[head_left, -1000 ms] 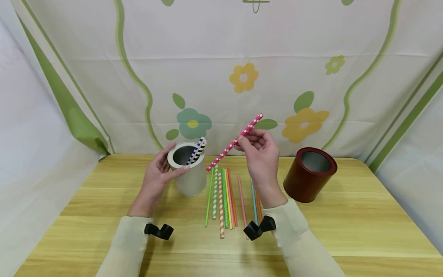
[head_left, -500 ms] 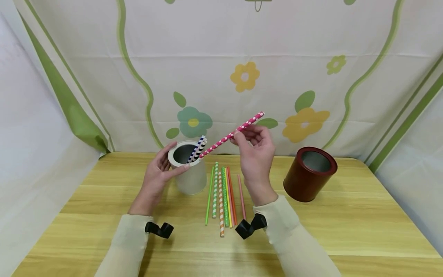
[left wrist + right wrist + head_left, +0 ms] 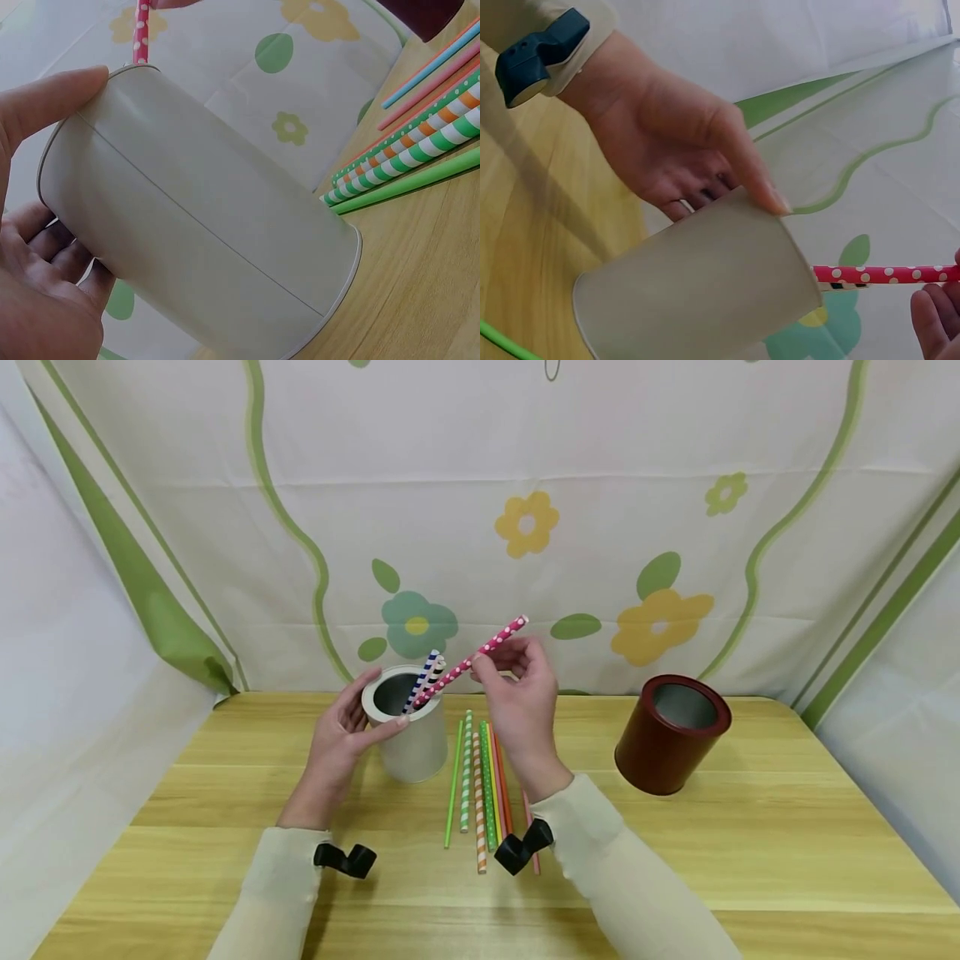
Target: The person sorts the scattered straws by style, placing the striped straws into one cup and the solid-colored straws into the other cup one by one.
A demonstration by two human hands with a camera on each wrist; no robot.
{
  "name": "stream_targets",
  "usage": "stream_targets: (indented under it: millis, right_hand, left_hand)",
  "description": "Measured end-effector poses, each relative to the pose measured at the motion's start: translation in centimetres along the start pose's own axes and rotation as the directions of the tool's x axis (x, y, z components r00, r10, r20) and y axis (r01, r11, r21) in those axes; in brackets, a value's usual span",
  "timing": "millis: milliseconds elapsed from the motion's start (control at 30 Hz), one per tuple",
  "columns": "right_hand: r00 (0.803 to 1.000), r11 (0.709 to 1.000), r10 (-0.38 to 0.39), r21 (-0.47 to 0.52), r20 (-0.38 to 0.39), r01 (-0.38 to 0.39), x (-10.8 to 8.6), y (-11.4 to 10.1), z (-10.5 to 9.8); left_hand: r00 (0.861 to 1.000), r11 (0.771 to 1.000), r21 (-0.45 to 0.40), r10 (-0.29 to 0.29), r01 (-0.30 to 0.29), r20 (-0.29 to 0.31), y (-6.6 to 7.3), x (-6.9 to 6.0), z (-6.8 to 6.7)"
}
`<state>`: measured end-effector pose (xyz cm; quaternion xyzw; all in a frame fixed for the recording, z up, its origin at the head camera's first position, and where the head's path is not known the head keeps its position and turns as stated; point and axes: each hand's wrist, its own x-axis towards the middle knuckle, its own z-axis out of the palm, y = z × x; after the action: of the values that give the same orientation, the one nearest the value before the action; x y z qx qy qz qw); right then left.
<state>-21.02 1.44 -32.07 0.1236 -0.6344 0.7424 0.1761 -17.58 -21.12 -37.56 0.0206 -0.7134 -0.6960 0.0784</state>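
My left hand (image 3: 339,747) steadies a white can (image 3: 416,752), its thumb at the rim and its other fingers round the far side. My right hand (image 3: 525,714) pinches a pink straw (image 3: 501,637) with white dots between thumb and fingers. The pink straw slants down, its lower end inside the can's mouth. A blue-and-white striped straw (image 3: 431,664) and a black-and-white striped straw (image 3: 439,667) lean in the same can. In the right wrist view the pink straw (image 3: 900,274) crosses the rim; the can hides its lower end.
Several coloured straws lie side by side on the wooden table (image 3: 187,827), among them an orange striped straw (image 3: 481,810) and a plain green straw (image 3: 453,789). My right forearm covers some. A dark red can (image 3: 660,760) stands at the right. A flowered curtain (image 3: 600,510) hangs behind.
My right hand has moved left with the pink straw, whose lower end has passed from beside the white can into its mouth. My left hand has stayed on the can.
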Motion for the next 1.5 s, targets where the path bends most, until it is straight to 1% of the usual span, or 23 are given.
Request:
stream_targets:
  millis: [133, 233, 400, 500, 700, 833, 1033, 1167, 1367, 1500]
  right_hand:
    - [0.999, 0.999, 0.032, -0.018, 0.027, -0.032, -0.1, 0.4, 0.6]
    - [0.999, 0.999, 0.036, -0.042, 0.038, -0.034, -0.1, 0.8, 1.0]
    - [0.998, 0.990, 0.036, -0.135, 0.052, -0.029, -0.3, 1.4, 1.3]
    - [0.997, 0.984, 0.052, -0.174, 0.065, -0.040, -0.6, 1.8, 1.4]
    - [0.992, 0.977, 0.100, -0.194, 0.079, -0.083, -0.8, 2.4, 1.9]
    - [0.985, 0.967, 0.139, -0.230, 0.101, -0.113, -1.0, 2.8, 2.2]
    - [0.978, 0.948, 0.170, -0.291, 0.119, -0.130, -1.3, 3.3, 2.4]
    - [0.976, 0.946, 0.170, -0.299, 0.134, -0.124, -1.4, 3.4, 2.4]
    - [0.975, 0.940, 0.125, -0.335, 0.184, -0.058, -1.4, 3.7, 2.5]
    - [0.972, 0.934, 0.116, -0.356, 0.207, -0.036, -1.4, 4.0, 2.6]
  left_hand:
    - [1.000, 1.000, -0.007, 0.003, -0.003, 0.003, -0.1, 0.0, 0.0]
    - [1.000, 1.000, -0.008, 0.004, -0.004, 0.004, -0.2, 0.1, 0.0]
    - [1.000, 1.000, -0.016, 0.010, -0.010, 0.003, -0.3, 0.2, -0.1]
    - [1.000, 1.000, -0.016, 0.008, -0.008, 0.004, -0.3, 0.1, -0.1]
    - [1.000, 1.000, -0.012, 0.002, -0.002, 0.007, -0.3, 0.1, -0.1]
    - [1.000, 1.000, -0.009, 0.004, -0.004, 0.003, -0.3, 0.1, -0.2]
    - [1.000, 1.000, -0.013, 0.004, -0.004, 0.000, -0.5, 0.2, -0.1]
    - [1.000, 1.000, -0.013, 0.003, -0.003, 0.000, -0.5, 0.2, 0.0]
    - [1.000, 1.000, -0.026, 0.013, -0.013, 0.000, -0.4, 0.1, 0.0]
    - [1.000, 0.999, -0.030, 0.014, -0.014, -0.003, -0.2, 0.0, 0.0]
